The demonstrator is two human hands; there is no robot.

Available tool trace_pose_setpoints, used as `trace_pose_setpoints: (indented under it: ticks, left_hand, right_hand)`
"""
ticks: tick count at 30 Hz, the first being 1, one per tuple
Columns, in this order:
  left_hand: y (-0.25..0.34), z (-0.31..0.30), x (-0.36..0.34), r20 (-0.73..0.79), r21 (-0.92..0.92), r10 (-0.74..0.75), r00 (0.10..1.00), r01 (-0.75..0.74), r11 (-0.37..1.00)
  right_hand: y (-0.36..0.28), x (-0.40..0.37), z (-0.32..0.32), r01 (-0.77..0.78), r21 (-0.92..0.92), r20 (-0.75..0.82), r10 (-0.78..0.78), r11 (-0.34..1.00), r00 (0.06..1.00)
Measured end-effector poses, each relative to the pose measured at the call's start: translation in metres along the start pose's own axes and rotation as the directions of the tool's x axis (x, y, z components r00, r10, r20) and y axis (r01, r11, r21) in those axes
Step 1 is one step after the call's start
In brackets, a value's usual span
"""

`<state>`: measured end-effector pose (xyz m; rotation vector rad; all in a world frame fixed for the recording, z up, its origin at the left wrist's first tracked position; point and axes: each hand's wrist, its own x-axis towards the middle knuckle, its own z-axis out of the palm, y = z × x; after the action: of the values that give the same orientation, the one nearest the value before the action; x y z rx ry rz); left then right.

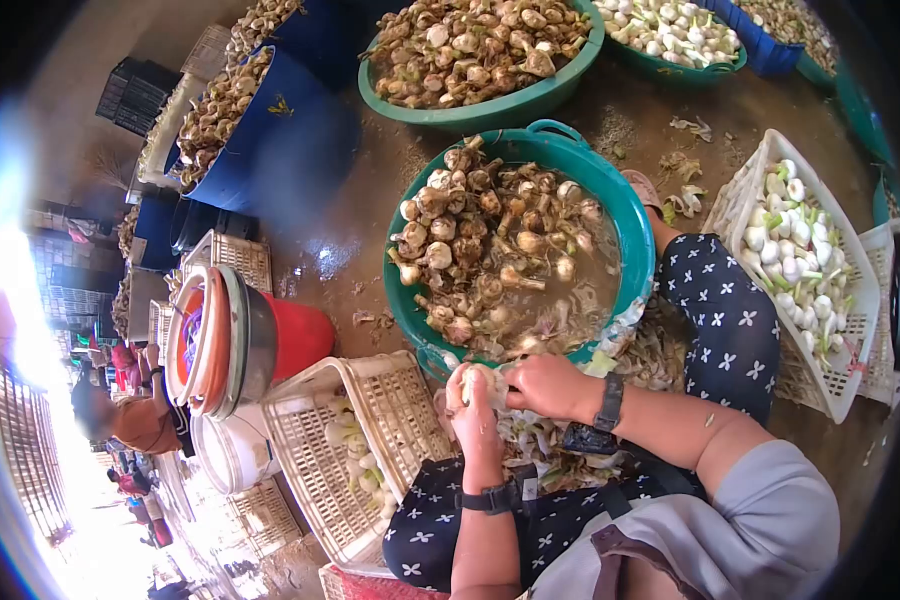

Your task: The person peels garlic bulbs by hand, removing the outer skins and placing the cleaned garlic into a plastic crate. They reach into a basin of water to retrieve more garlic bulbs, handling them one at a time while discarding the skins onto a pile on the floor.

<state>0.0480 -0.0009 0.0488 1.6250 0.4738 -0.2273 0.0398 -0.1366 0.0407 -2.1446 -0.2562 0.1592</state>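
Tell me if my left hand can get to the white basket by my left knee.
Probably yes. The left hand shares a bulb with the right hand, and the white basket sits right beside it, open-topped, nothing between.

Green basin (630, 215), white-flowered navy trousers (720, 310)

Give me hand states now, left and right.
Left hand: closed around a pale bulb.
Right hand: closed, gripping the same pale bulb; whether it also holds a tool cannot be told.
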Motion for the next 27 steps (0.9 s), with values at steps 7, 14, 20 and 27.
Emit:
trace_pose_setpoints:
  ticks: [7,14,20,27]
  left_hand:
    - [0.0,-0.005,-0.009,0.106,-0.083,-0.13,0.986,0.139,0.987]
    - [0.005,-0.024,-0.008,0.328,-0.06,-0.036,0.944,0.058,0.996]
    - [0.01,-0.026,-0.006,0.408,-0.257,-0.083,0.909,0.201,0.945]
    - [-0.011,-0.032,0.003,0.451,-0.24,-0.156,0.879,0.287,0.927]
  right_hand:
    - [0.02,-0.01,0.014,-0.034,-0.091,-0.049,0.03,0.995,0.998]
    - [0.024,-0.019,-0.01,-0.29,-0.241,0.292,0.354,0.926,0.889]
    - [0.001,-0.019,-0.008,0.034,-0.076,0.007,-0.034,0.996,0.999]
    - [0.029,-0.024,0.028,-0.054,0.059,0.129,0.046,0.997,0.991]
